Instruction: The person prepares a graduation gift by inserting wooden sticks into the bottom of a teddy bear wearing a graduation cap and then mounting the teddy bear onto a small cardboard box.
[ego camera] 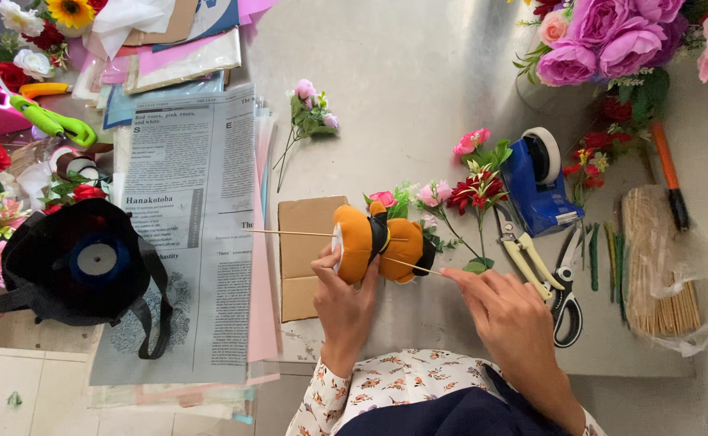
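Skewering step | my left hand [344, 284] clamped on orange plush toy [381, 242], just above cardboard piece [305, 254] on bench [418, 89] | my right hand [509, 311] pinches thin wooden stick [413, 266] (tip at toy's underside) | next, I judge: steady straight push, scissors [564, 291] beside right hand.

Left hand [342, 295] gripped an orange plush toy [380, 242] lying on its side, right hand [509, 311] pinched a thin skewer [413, 266] against it, another skewer [289, 232] over cardboard [305, 258] to the left, tape dispenser [536, 190] and scissors [565, 295] to the right, newspaper [184, 226] far left.
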